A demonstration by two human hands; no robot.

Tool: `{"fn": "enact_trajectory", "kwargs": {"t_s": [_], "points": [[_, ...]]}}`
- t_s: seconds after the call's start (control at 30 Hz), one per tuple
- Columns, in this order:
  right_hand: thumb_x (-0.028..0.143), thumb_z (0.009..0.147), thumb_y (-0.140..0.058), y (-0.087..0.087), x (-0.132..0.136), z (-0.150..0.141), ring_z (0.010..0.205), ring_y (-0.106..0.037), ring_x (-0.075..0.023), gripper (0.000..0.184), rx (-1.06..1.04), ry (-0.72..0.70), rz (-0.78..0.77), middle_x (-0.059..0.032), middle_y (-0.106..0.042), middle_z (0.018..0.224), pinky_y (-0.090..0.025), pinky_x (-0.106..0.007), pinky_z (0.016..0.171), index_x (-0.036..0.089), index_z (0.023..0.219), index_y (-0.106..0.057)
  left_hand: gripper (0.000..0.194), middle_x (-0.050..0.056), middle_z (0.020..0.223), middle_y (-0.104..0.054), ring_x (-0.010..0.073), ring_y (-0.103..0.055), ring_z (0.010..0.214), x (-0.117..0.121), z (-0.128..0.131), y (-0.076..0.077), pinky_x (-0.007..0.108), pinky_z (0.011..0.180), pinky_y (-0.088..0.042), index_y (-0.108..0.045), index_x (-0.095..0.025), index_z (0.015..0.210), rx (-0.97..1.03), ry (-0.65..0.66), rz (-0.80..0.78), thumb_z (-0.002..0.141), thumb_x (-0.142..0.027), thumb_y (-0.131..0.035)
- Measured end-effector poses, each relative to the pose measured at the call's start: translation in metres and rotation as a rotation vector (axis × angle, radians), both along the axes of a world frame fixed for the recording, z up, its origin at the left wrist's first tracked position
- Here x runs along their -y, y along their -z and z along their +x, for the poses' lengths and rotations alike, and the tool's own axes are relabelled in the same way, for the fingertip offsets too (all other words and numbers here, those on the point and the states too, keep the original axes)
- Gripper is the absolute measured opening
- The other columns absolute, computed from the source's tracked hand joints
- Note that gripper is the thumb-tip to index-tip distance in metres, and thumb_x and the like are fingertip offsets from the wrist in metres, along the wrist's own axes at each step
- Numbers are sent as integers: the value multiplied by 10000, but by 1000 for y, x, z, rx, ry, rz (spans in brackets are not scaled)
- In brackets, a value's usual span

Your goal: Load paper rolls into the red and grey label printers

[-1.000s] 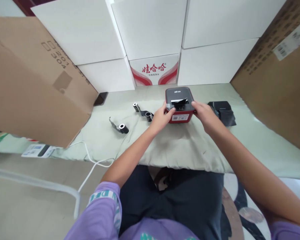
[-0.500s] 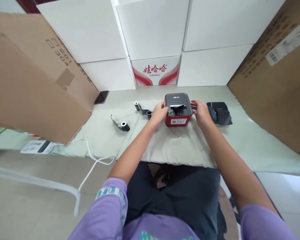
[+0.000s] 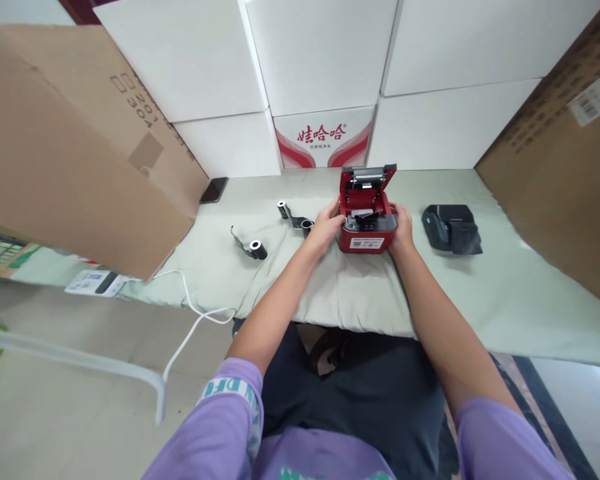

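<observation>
A red and black receipt printer (image 3: 366,243) sits on the cloth-covered table with its lid (image 3: 368,175) raised, showing a red inner bay with a pale roll inside. Its left side is gripped by my left hand (image 3: 328,225), the thumb near the top front edge. My right hand (image 3: 403,225) wraps round the opposite side, its fingertips partly hidden behind the casing. Left of the printer lie small rolls with dark strips: one roll (image 3: 258,250) nearer me, another roll (image 3: 283,209) farther back, and a dark ring-shaped piece (image 3: 307,227) beside my left hand.
A black handheld device (image 3: 450,230) lies to the right. A phone (image 3: 214,190) rests at the back left. Cardboard boxes (image 3: 90,147) flank the table, with white cartons (image 3: 323,137) behind. A white cable (image 3: 187,293) hangs over the front edge.
The printer's lid has swung up from shut to open. My right hand has closed in on the printer's right side. The whole view has shifted slightly.
</observation>
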State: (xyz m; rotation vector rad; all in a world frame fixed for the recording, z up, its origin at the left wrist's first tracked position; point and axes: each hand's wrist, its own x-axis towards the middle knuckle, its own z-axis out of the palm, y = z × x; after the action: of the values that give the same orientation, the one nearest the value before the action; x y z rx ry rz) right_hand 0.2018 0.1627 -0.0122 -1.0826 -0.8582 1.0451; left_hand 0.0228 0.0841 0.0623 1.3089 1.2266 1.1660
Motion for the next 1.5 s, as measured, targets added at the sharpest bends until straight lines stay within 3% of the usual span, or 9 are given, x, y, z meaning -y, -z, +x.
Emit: {"fn": "enact_trajectory", "kwargs": {"t_s": [0.2, 0.33, 0.5, 0.67, 0.8, 1.03, 1.2, 1.33, 1.5], "points": [[419, 852, -539, -6, 8, -3, 957, -683, -184, 187, -9, 74, 0, -15, -670, 911, -578, -348, 958, 242, 880, -591, 519, 99, 1506, -653, 219, -600, 1419, -21, -19, -7, 344, 1151, -493, -693, -190, 1386, -171, -153, 210, 903, -119, -516], [474, 873, -528, -10, 9, -4, 964, -674, -195, 228, 64, 78, -14, -26, -679, 939, -576, -373, 963, 251, 856, -575, 378, 77, 1218, -805, 222, -721, 1175, -59, -19, -29, 339, 1101, -499, -819, -216, 1131, -616, 107, 363, 880, -109, -558], [472, 870, -523, -10, 9, -2, 961, -668, -196, 228, 94, 85, -1, -22, -660, 915, -567, -370, 970, 253, 846, -579, 266, 84, 972, -827, 294, -726, 1058, -94, 13, -44, 435, 1113, -433, -834, -233, 824, -1039, 426, 256, 731, -36, -681], [394, 884, -507, -10, 11, -2, 973, -671, -192, 175, 86, 66, 25, -30, -680, 938, -562, -369, 989, 248, 851, -598, 216, 83, 798, -790, 294, -707, 1073, -94, 25, -47, 444, 1147, -369, -780, -202, 696, -1078, 482, 150, 715, -5, -696], [403, 901, -530, -10, 13, -1, 1005, -670, -200, 177, 80, 68, 9, -31, -687, 944, -563, -375, 1000, 248, 857, -605, 272, 37, 821, -798, 273, -708, 1069, -85, 16, -52, 433, 1139, -399, -809, -215, 794, -1018, 509, 207, 701, 7, -681], [534, 870, -593, -1, 13, 3, 950, -661, -186, 297, 70, 38, 61, -7, -671, 920, -556, -367, 981, 240, 896, -622, 600, 87, 1102, -787, 224, -731, 1029, -78, -31, -58, 375, 1016, -534, -687, -155, 1377, -521, 266, 378, 779, -173, -739], [701, 811, -643, 6, 6, 4, 926, -642, -216, 457, 77, 68, 113, -19, -652, 896, -573, -395, 893, 246, 854, -612, 483, 85, 1131, -766, 247, -714, 1091, -99, -97, -46, 376, 994, -559, -676, -191, 1287, -256, -182, 411, 826, -308, -761], [753, 734, -693, 9, 2, 6, 921, -635, -227, 528, 56, 63, 135, -33, -660, 904, -570, -412, 890, 243, 862, -642, 286, 71, 1050, -776, 232, -704, 1041, -108, -130, -27, 323, 939, -549, -708, -189, 1051, -470, -404, 218, 774, -243, -752], [736, 718, -708, 12, 0, 8, 890, -633, -213, 520, 47, 53, 140, -24, -665, 899, -568, -410, 909, 240, 868, -669, 250, 31, 1056, -788, 285, -683, 1110, -102, -132, -9, 466, 1089, -413, -720, -253, 933, -962, -366, -26, 711, -274, -834]]}}
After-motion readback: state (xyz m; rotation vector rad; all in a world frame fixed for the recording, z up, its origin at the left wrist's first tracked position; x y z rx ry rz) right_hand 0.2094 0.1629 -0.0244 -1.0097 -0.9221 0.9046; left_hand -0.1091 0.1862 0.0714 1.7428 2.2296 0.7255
